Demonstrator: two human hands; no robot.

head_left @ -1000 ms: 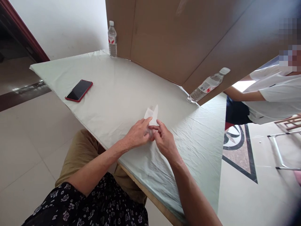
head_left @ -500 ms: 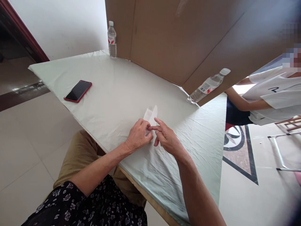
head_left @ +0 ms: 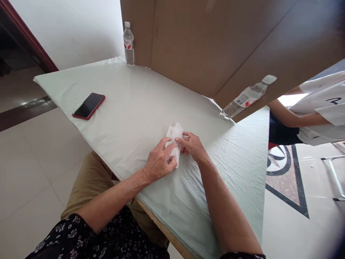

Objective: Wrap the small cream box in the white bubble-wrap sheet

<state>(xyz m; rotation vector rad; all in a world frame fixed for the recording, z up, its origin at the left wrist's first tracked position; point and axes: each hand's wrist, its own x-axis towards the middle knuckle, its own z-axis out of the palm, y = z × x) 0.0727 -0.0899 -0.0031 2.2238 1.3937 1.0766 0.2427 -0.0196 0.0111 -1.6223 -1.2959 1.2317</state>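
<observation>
A crumpled white tissue (head_left: 175,130), thin and partly see-through, is between my hands above the cloth-covered table. My left hand (head_left: 159,158) grips its left and lower side, fingers bent, with the thumb at the bottom edge. On the other side, my right hand (head_left: 193,146) pinches the tissue's right edge, thumb on top and fingertips curled behind it. Whether anything lies inside the tissue cannot be made out, since my fingers cover part of it.
A phone in a red case (head_left: 88,106) lies at the left. Beyond stands a tall cardboard panel (head_left: 188,43), with an upright water bottle (head_left: 128,45) and a tilted-looking water bottle (head_left: 246,99) before it. A person in a white shirt (head_left: 318,108) sits at the right.
My right hand's outstretched fingers have come in and closed on the tissue's right edge. More of the tissue shows between my hands. The view has shifted slightly.
</observation>
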